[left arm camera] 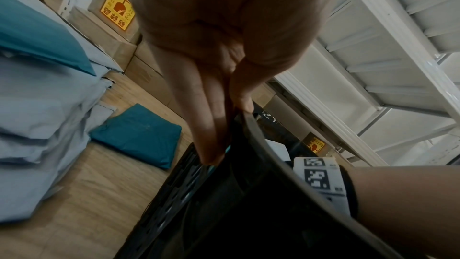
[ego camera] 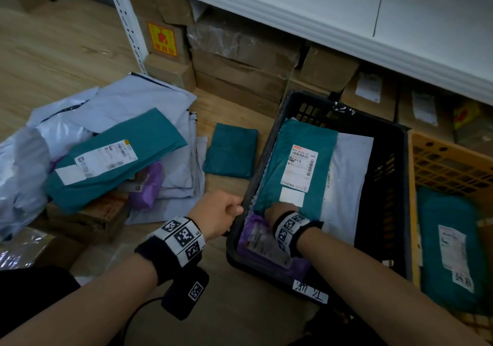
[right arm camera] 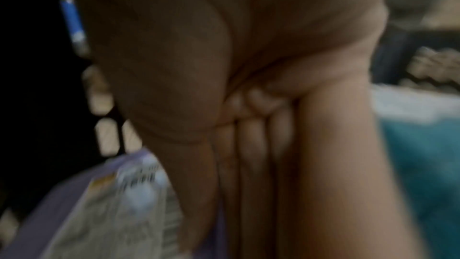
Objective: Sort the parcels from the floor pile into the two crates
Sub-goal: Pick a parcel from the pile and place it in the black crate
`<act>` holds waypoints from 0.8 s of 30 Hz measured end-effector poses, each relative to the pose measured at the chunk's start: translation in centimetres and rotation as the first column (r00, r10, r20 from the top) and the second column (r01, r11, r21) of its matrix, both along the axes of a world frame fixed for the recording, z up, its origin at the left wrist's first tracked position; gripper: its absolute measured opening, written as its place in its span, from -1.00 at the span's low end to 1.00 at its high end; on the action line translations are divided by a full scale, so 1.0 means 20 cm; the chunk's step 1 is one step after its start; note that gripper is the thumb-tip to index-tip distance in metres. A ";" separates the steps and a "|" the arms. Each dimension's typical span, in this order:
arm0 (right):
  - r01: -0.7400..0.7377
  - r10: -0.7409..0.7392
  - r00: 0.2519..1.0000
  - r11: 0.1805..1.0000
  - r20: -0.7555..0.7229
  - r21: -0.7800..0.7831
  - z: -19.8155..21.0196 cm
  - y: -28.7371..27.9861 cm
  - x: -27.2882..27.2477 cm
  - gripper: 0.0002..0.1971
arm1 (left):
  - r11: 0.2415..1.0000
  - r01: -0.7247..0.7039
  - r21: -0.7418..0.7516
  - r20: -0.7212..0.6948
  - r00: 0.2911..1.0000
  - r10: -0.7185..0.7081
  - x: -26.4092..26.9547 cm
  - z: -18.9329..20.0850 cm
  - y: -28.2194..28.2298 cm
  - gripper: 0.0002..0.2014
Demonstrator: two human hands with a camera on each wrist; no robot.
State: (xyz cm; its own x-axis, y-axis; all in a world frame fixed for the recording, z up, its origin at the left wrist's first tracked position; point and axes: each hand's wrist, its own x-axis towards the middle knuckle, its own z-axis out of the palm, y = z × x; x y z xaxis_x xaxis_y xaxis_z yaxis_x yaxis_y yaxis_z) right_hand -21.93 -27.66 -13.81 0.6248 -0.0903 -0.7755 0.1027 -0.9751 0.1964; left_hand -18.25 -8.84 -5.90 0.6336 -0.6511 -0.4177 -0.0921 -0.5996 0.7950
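Note:
My left hand (ego camera: 221, 209) grips the left rim of the black crate (ego camera: 386, 185); in the left wrist view the thumb and fingers (left arm camera: 211, 125) pinch that rim. My right hand (ego camera: 280, 212) reaches down inside the crate, fingers (right arm camera: 254, 164) straight and pressed together, between a purple parcel (ego camera: 258, 241) at the near end and a teal parcel (ego camera: 306, 137) with a white label. A white parcel (ego camera: 346, 172) lies beside the teal one. The floor pile at left holds a long teal parcel (ego camera: 114, 159), grey-white bags (ego camera: 149, 100) and a purple bag (ego camera: 149, 183).
A small teal parcel (ego camera: 230, 149) lies on the wooden floor between pile and black crate. The yellow crate (ego camera: 448, 164) at right holds a teal parcel (ego camera: 448, 244). Cardboard boxes (ego camera: 240, 60) fill the space under the white shelf (ego camera: 346, 12) behind.

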 end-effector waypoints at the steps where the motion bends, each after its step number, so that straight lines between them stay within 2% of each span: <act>1: 0.011 -0.011 1.000 1.000 0.013 -0.012 0.00 0.01 0.00 -0.62 | 1.000 -0.001 0.002 -0.003 1.000 0.001 0.00 0.00 0.00 -0.71; 5: 0.123 -0.123 0.992 0.992 -0.015 0.023 0.08 -0.01 0.03 -0.55 | 1.000 0.010 0.000 0.031 0.999 -0.010 0.00 0.00 0.00 -0.71; 7: 0.121 -0.116 0.991 0.989 -0.059 0.083 0.09 0.00 0.03 -0.35 | 1.000 -0.002 0.003 0.037 0.999 0.002 0.00 0.00 0.00 -0.71; 9: 0.068 -0.058 0.987 0.995 -0.149 0.070 0.05 0.01 -0.03 -0.27 | 1.000 -0.012 -0.005 0.014 1.000 0.012 0.00 -0.01 0.00 -0.70; 13: 0.006 -0.006 0.962 1.000 -0.272 -0.001 -0.10 -0.01 -0.15 -0.35 | 1.000 -0.008 0.010 0.022 1.000 0.008 0.01 -0.03 -0.01 -0.70; 15: 0.027 -0.023 0.952 1.000 -0.306 0.010 -0.12 -0.03 -0.17 -0.34 | 1.000 -0.009 0.000 0.012 1.000 0.009 0.02 -0.04 -0.01 -0.71; 18: 0.148 -0.130 0.959 0.987 -0.254 0.056 -0.09 -0.03 -0.17 -0.26 | 0.999 -0.019 -0.038 -0.021 1.000 0.018 0.01 -0.05 0.00 -0.71; 24: 0.326 -0.282 0.909 0.940 -0.308 0.098 -0.07 0.00 -0.12 -0.41 | 0.998 -0.032 -0.055 -0.009 0.999 0.031 0.00 -0.06 0.02 -0.71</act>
State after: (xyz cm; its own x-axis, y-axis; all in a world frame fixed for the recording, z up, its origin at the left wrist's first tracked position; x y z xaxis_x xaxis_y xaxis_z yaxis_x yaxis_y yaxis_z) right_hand -24.28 -27.62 -15.26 0.3352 -0.1146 -0.9352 -0.1727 -0.9832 0.0585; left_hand -18.17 -8.47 -7.10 0.6510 -0.6530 -0.3870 -0.0671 -0.5574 0.8276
